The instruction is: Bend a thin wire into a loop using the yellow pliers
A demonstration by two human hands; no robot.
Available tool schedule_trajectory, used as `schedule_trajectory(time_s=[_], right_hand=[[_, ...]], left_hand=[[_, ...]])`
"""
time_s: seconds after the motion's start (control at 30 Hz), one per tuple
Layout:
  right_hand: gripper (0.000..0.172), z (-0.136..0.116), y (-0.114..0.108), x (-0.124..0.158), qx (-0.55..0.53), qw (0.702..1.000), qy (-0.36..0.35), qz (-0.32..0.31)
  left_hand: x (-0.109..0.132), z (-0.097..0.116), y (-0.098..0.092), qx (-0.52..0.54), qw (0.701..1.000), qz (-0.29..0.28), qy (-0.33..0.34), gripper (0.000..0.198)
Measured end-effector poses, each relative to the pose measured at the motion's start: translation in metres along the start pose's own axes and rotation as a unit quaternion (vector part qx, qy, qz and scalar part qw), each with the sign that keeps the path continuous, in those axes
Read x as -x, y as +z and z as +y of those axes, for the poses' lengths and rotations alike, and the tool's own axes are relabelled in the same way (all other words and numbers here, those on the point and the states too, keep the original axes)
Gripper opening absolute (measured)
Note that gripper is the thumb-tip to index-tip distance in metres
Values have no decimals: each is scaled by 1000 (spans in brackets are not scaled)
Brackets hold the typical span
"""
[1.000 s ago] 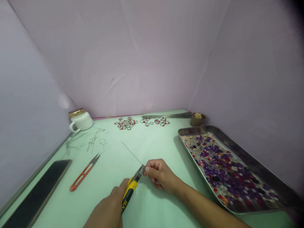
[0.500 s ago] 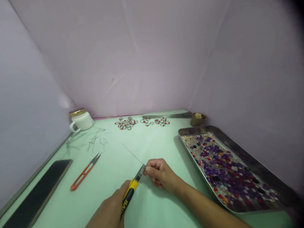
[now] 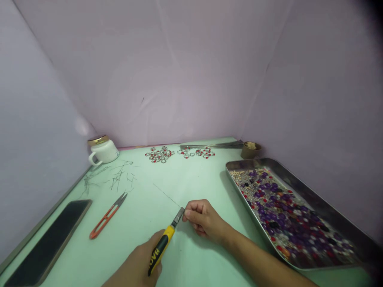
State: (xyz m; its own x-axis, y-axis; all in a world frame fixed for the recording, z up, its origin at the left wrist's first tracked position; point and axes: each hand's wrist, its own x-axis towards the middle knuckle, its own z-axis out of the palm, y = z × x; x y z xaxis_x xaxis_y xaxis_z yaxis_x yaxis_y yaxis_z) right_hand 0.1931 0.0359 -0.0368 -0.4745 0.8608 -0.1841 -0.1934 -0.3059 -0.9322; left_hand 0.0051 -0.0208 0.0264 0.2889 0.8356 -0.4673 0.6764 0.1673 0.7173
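Wire [image 3: 166, 194], thin and straight, runs from mid-table back toward the person, its far end lying low over the green table [image 3: 194, 175] and its near end meeting the nose of the pliers [image 3: 167, 237]; only the head view shows this. Left hand [image 3: 137, 267] is wrapped closed round the pliers' yellow handle, the tool pointing up and right; its jaws look drawn narrow at the wire, though whether they actually bite it is too small to tell. Right hand [image 3: 203, 219] is curled, thumb and forefinger pinched together on the wire's near end, just beside the pliers' tip.

Off to the left lie orange snips [image 3: 106, 217], untouched, a dark flat slab [image 3: 50, 243] at the table's edge, a scatter of wire offcuts [image 3: 110, 177] and a white lidded mug [image 3: 103, 150]. Along the back wall sit two clusters of beaded rings [image 3: 160, 154], a bundle of straight wires [image 3: 215, 146] and a small brown cup [image 3: 250, 150]. On the right, a metal tray [image 3: 299, 183] holds a thick layer of beads [image 3: 284, 215], purple, red and pale.

As a judgement: a good many rings look finished and many pieces already trimmed; the wire in hand carries no beads that can be seen and shows no bend, so this piece seems at its start, with plenty of wire and beads left.
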Motion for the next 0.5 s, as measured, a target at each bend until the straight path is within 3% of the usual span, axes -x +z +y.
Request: schedule_trajectory(time_s=[0.1,0.3,0.4,0.5], right_hand=[[31,-1,2,0,19,1000,8,10],[29,-2,4,0,15,1000,13,24],[30,0,2,-2,17,1000,2,25],[31,2,0,-2,2,1000,-9,20]], left_hand=[[5,4,4,-105,994,39,7,50],[3,1,21,-294,949,88,-76,75],[0,0,25,-324,937,101,-84,76],[1,1,21,-283,953,92,-60,72]])
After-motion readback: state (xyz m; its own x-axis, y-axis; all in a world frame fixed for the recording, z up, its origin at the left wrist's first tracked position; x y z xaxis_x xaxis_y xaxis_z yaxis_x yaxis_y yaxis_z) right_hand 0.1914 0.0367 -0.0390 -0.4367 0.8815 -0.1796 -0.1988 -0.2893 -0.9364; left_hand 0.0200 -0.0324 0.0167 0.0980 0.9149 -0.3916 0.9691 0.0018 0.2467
